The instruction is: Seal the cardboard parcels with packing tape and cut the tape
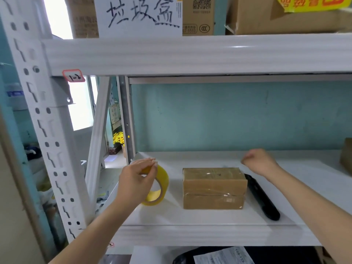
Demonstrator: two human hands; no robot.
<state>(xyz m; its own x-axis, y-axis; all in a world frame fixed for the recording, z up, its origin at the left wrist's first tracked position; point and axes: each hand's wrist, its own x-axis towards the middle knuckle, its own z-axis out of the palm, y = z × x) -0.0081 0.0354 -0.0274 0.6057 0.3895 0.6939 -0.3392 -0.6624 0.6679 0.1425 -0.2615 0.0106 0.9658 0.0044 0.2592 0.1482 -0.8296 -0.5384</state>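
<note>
A small brown cardboard parcel (214, 187) lies on the white shelf (190, 218), with clear tape shining across its top and front. Left of it a roll of yellow packing tape (160, 185) stands on edge. My left hand (136, 181) pinches the top of the roll with thumb and fingers. My right hand (259, 161) hovers above the parcel's far right corner, fingers curled in a loose fist; I cannot tell whether it pinches a strand of tape. A black cutter-like tool (262, 199) lies on the shelf just right of the parcel.
A white shelf beam (190, 54) runs overhead, with cardboard boxes (276, 14) and a handwritten paper sign (139, 16) above it. A perforated upright post (43, 130) stands at the left. Another brown box edge (346, 157) shows at far right. A black bag with a label (219, 256) sits below.
</note>
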